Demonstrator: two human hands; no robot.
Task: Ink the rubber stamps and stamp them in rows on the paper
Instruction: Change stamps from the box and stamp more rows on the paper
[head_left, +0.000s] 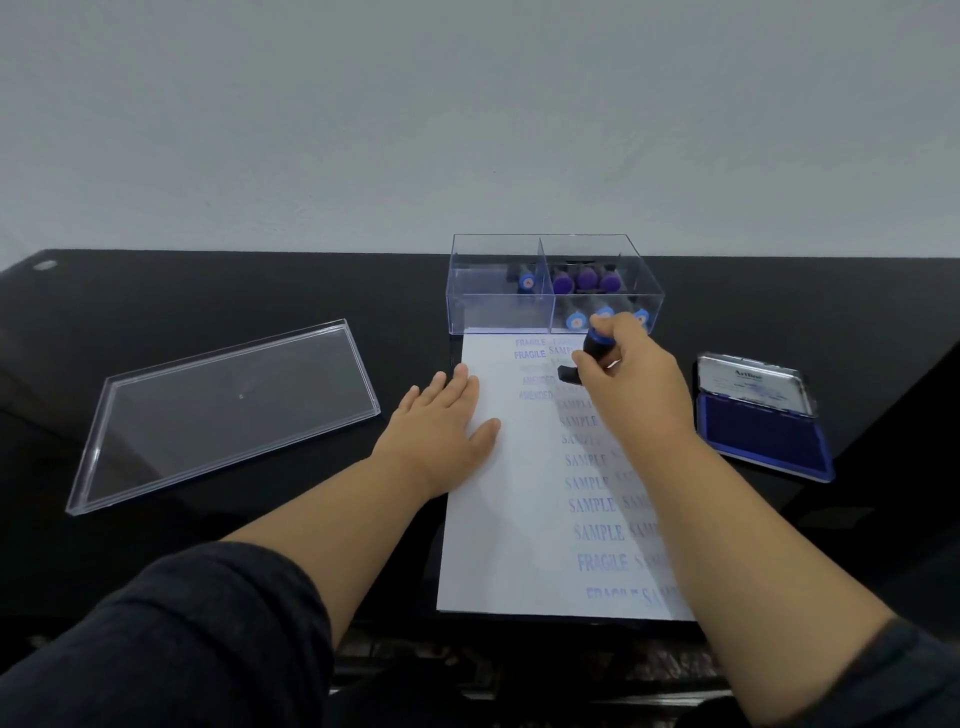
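Left hand (447, 415): flat, fingers straight, pinning paper (519, 519).
Right hand (631, 379): gripping stamp (587, 358).
Technique: press squarely, lift straight, keep row aligned.

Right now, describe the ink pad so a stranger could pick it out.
Start from the white paper on the black table. Right of it, past the right hand, lies the ink pad: a flat blue case, its metal lid up, unlike the clear box.

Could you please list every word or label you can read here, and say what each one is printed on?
"FRAGILE": stamped on the paper, near its top and bottom.
"SAMPLE": stamped in a column down the paper.
"AMENDED": stamped faintly on the paper, near the top.
Brand on the ink pad lid: too blurred to read.
Stamp tops in the clear box: too small to read.
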